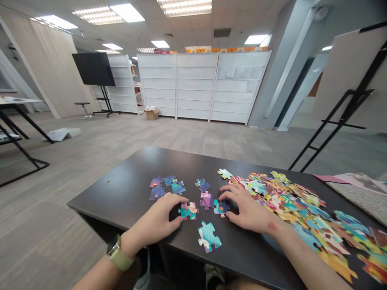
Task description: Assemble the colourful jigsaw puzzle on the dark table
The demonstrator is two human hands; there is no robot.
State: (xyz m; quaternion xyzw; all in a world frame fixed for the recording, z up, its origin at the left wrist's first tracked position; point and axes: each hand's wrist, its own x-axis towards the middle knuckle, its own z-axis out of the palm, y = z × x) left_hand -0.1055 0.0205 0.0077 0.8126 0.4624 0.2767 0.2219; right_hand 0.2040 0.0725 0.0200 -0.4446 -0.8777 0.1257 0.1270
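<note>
My left hand (165,215) rests at the near edge of the dark table (127,189), thumb and fingertips at the left side of a pink and teal puzzle piece (189,210). My right hand (242,205) has its thumb and fingers around a dark blue and teal piece (221,208). A purple piece (206,200) lies between the hands, beside the blue one. Nearer me is a light teal piece (209,236). Beyond the hands lie a small blue cluster (202,185) and joined blue-purple pieces (178,187).
A large heap of loose puzzle pieces (290,201) spreads over the table's right side, partly under my right forearm. Folded cloth (359,197) lies at the right edge. Beyond the table stand a whiteboard stand (341,117), white shelves (193,88) and a cardboard box (152,114).
</note>
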